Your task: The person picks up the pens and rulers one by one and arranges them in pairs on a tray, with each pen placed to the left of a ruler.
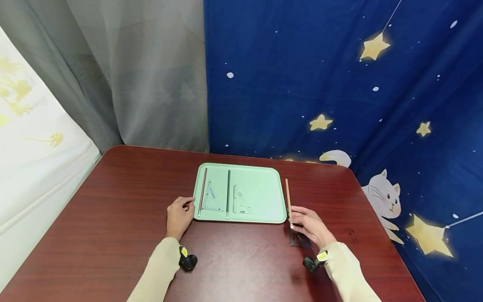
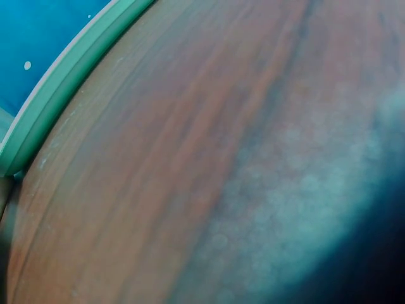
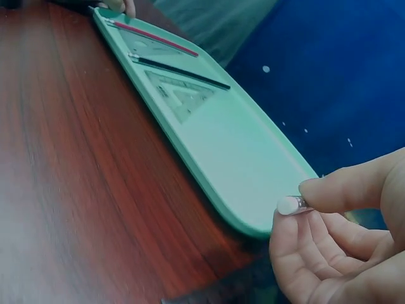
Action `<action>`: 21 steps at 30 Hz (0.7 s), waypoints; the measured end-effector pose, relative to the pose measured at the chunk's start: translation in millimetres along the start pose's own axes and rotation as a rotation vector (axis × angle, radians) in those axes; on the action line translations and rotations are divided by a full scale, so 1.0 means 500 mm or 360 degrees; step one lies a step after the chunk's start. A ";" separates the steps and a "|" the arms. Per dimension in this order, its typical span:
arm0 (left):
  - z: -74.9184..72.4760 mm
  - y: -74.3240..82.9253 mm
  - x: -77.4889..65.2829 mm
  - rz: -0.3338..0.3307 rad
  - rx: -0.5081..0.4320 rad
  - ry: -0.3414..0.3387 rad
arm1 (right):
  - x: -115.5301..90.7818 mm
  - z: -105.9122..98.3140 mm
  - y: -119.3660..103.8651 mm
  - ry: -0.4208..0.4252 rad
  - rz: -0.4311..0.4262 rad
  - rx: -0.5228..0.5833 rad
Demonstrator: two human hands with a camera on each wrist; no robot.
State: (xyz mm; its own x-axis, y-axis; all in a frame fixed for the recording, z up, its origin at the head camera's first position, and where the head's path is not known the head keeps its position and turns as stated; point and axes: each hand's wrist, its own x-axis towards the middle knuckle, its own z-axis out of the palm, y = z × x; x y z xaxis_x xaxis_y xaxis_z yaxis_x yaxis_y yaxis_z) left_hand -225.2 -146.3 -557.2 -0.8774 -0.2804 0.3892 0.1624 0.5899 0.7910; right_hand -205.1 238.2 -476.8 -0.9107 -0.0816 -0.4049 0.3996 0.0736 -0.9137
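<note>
Pencil, wood-coloured (image 1: 288, 195): located just outside the right edge of the green tray (image 1: 260, 197), in the right hand (image 1: 310, 224). Right-hand fingers pinch it at the white eraser end (image 3: 289, 205). Left-hand (image 1: 180, 218) fingers touch the tray's left edge; whether they grip the rim cannot be told.

Handling: expect a light, stiff body, with a smooth shaft that may roll or pivot between the fingers. Any lead point would be the fragile part. Preferred hold: thumb against fingers near mid-shaft for balance; the present end hold probably leaves the far end free to swing.

Orientation: eraser end toward the person, far end directed away and slightly left; long axis roughly parallel to the tray's right edge. Whether the far end touches the surface (image 1: 241, 260) cannot be told.
</note>
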 end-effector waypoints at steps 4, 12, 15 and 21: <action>-0.001 -0.002 -0.001 -0.0003 -0.0003 -0.0003 | 0.012 0.026 -0.004 -0.0004 -0.0017 -0.0032; 0.001 -0.008 -0.003 -0.0022 -0.0003 -0.0011 | 0.039 0.065 -0.012 0.0010 -0.0002 -0.0058; 0.001 -0.005 -0.002 -0.0033 -0.0002 -0.0015 | 0.051 0.077 -0.019 0.0011 0.0007 -0.0066; 0.001 0.001 0.000 -0.0008 -0.0008 0.0000 | 0.070 0.105 -0.026 0.0035 0.0006 -0.0114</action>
State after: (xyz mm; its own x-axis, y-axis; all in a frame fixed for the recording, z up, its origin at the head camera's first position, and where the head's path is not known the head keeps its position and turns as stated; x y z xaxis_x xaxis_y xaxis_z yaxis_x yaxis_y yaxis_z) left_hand -225.4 -145.7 -557.0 -0.8782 -0.2836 0.3852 0.1600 0.5847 0.7953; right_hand -236.4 182.2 -480.9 -0.9116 -0.0595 -0.4067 0.3952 0.1450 -0.9071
